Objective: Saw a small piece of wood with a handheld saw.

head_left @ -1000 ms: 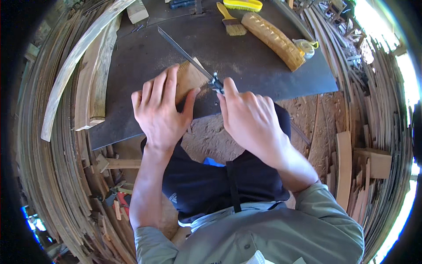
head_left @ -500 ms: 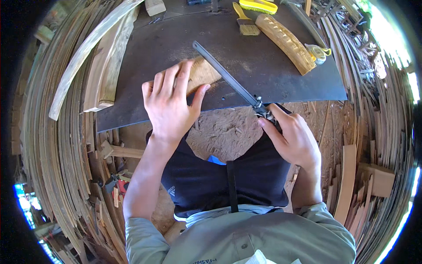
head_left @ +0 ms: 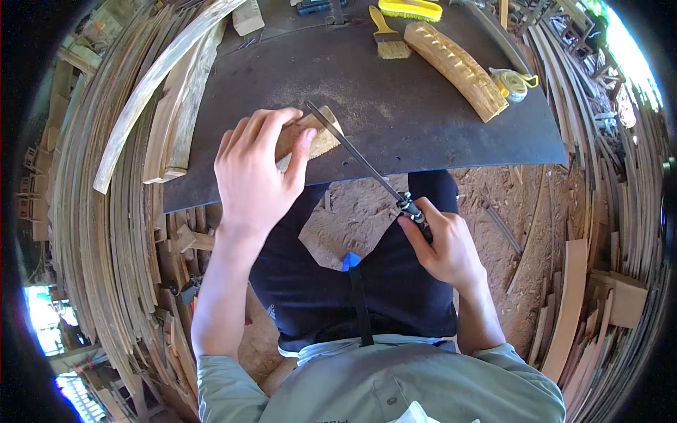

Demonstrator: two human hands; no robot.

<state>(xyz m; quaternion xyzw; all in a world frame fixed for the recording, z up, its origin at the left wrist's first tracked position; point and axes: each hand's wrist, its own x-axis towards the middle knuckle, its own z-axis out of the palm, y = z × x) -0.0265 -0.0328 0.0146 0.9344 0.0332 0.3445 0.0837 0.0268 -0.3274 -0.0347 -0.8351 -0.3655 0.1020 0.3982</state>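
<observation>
On the dark tabletop (head_left: 282, 77), close to its near edge, a short light wood block (head_left: 326, 143) sits under my left hand (head_left: 257, 166). My left fingers and thumb close around its left end and hide that part. Its lower edge looks toothed. My right hand (head_left: 448, 243) is wrapped around the dark handle of a long, narrow metal-bladed tool (head_left: 360, 161), just off the table's near edge. The blade slants up and left, its tip crossing over the block; I cannot tell whether it is a file or a saw, nor whether it touches the wood.
Toward the back right lie a yellow-handled paintbrush (head_left: 388, 39), a yellow scrub brush (head_left: 410, 8), a notched curved wood piece (head_left: 455, 67) and a tape measure (head_left: 513, 84). Long timber pieces (head_left: 166, 120) rest at the left. Stacked wood strips (head_left: 92, 211) line both sides.
The block in my left hand has come down and left, toward me, and turned. My right hand has drawn the tool down and left, its blade now turned more on edge.
</observation>
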